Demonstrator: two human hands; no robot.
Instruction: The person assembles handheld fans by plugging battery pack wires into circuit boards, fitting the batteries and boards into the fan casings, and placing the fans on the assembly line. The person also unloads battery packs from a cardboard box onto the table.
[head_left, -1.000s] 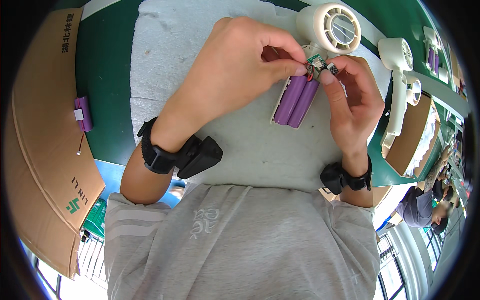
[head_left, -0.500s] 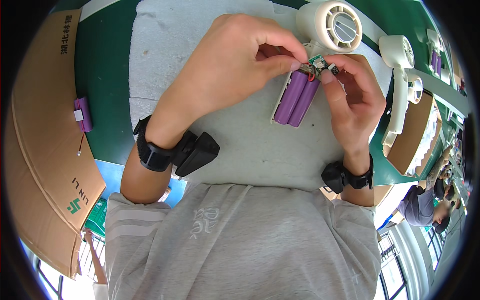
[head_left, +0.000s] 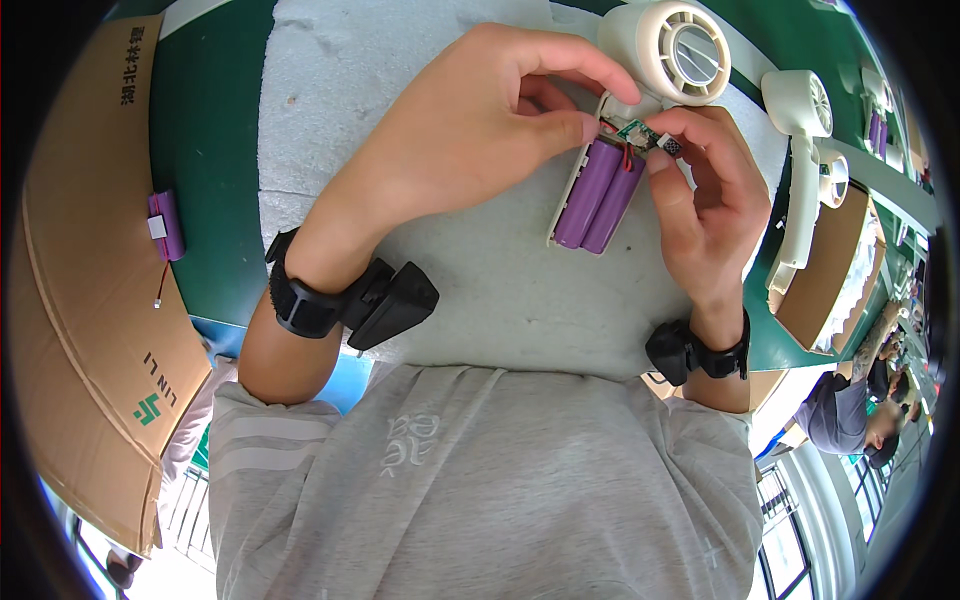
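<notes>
A cream handheld fan [head_left: 649, 45] lies on the padded sheet with its handle open, showing two purple battery cells [head_left: 600, 195]. Red and dark wires run from the cells to a small green circuit board [head_left: 635, 132] with a black part at its end. My right hand [head_left: 715, 195] pinches that end of the board between thumb and forefinger. Over the left edge of the handle is my left hand [head_left: 470, 125], its thumb and forefinger apart. The thumb tip is at the housing's edge beside the board; the other fingers curl partly out of sight.
A pale foam sheet [head_left: 350, 70] covers the green table [head_left: 215, 120]. On the left stand a cardboard box [head_left: 90, 250] and a wired purple battery pack [head_left: 166, 228]. To the right are more fans [head_left: 797, 105] and an open carton [head_left: 850, 265]. People [head_left: 840, 410] are at far right.
My left forefinger and thumb have parted from their pinch near the board's wires. The fan has shifted slightly right. My right hand keeps its pinch.
</notes>
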